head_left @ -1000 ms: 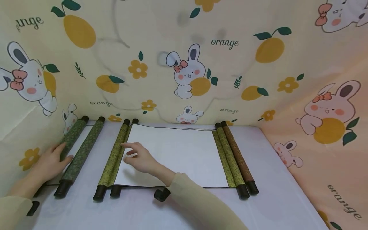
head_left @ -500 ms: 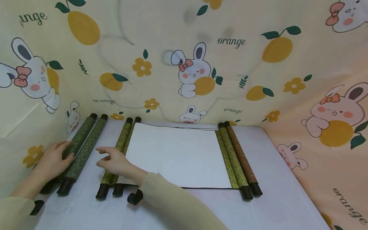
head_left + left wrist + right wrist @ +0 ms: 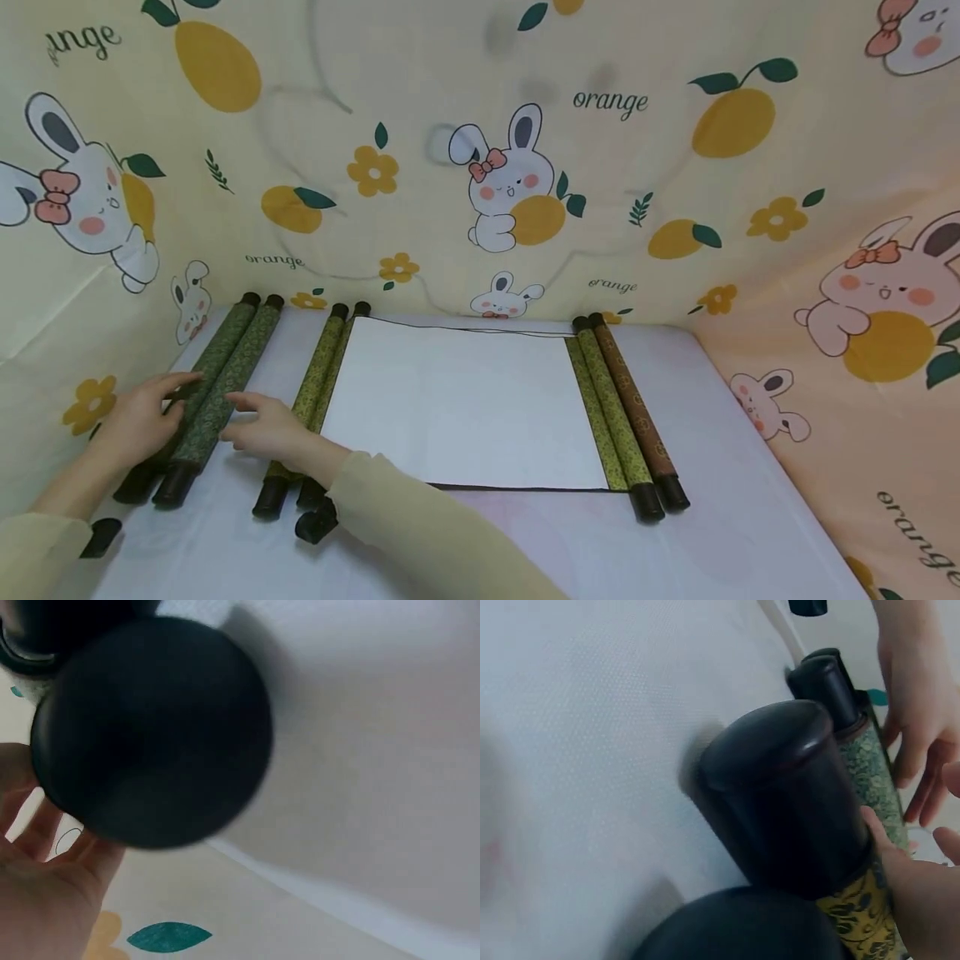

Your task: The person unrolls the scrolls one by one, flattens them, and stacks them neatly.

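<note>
In the head view, a dark green patterned scroll with black knobs lies at the left, its left roll point(image 3: 228, 333) and right roll point(image 3: 225, 400) side by side. My left hand point(image 3: 138, 425) is at the left roll's outer side, with fingers loosely bent and their tips at its top. My right hand point(image 3: 273, 429), index finger extended, reaches to the right roll's near part; whether it touches is unclear. Its wrist passes over an olive-gold scroll roll point(image 3: 318, 358). A black knob point(image 3: 154, 731) fills much of the left wrist view, hiding part of the left hand.
The olive-gold scroll lies unrolled, showing a white sheet point(image 3: 465, 400) between its side rolls. A brown scroll roll point(image 3: 633, 400) touches its right end. Printed cloth point(image 3: 420, 83) walls the white table point(image 3: 735, 500) at the back and sides.
The dark green scroll's left roll has moved right against the other roll, closing the white strip between them. My right hand has moved left from the white sheet to the green rolls.
</note>
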Available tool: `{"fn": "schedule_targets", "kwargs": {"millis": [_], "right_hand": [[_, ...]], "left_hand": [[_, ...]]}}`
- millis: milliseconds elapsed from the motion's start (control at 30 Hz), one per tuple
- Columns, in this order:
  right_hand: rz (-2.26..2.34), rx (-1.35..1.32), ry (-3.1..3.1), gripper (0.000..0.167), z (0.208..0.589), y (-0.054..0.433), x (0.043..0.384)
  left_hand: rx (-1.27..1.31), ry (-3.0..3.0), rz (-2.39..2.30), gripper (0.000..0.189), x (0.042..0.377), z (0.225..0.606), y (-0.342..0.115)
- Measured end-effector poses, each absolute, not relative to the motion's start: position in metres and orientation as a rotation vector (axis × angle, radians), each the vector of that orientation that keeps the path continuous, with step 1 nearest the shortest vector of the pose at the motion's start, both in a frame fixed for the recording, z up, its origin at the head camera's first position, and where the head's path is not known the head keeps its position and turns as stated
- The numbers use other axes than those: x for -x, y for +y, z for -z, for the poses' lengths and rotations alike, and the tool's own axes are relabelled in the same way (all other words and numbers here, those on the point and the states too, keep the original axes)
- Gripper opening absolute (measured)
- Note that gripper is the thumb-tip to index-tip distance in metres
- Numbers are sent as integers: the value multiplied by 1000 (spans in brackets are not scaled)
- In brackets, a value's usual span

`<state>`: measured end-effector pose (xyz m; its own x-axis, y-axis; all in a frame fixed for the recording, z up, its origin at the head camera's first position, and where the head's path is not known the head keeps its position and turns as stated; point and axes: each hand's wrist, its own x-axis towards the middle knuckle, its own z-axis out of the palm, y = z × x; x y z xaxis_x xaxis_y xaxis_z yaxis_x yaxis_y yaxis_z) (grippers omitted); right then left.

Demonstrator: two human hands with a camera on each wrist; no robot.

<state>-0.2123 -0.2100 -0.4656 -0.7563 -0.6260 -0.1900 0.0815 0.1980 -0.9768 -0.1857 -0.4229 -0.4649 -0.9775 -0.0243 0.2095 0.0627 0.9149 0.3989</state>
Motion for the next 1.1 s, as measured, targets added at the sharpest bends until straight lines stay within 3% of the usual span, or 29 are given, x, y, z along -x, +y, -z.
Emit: {"fn": "schedule_targets", "kwargs": {"millis": [167, 633, 900, 1100], "right_hand": [[1571, 493, 1934, 55, 469, -216, 214], [1475, 507, 1958, 61, 466, -227, 216], [1511, 502, 2077, 54, 465, -228, 217], [1650, 355, 2115, 49, 470, -228, 206]], "left_hand": [[10, -2858, 696, 42, 184, 468, -430], [-204, -2964, 992, 63, 183, 464, -435], [-223, -2974, 1127, 74, 187, 456, -427], [-232, -2968, 1246, 79, 178, 453, -422]]}}
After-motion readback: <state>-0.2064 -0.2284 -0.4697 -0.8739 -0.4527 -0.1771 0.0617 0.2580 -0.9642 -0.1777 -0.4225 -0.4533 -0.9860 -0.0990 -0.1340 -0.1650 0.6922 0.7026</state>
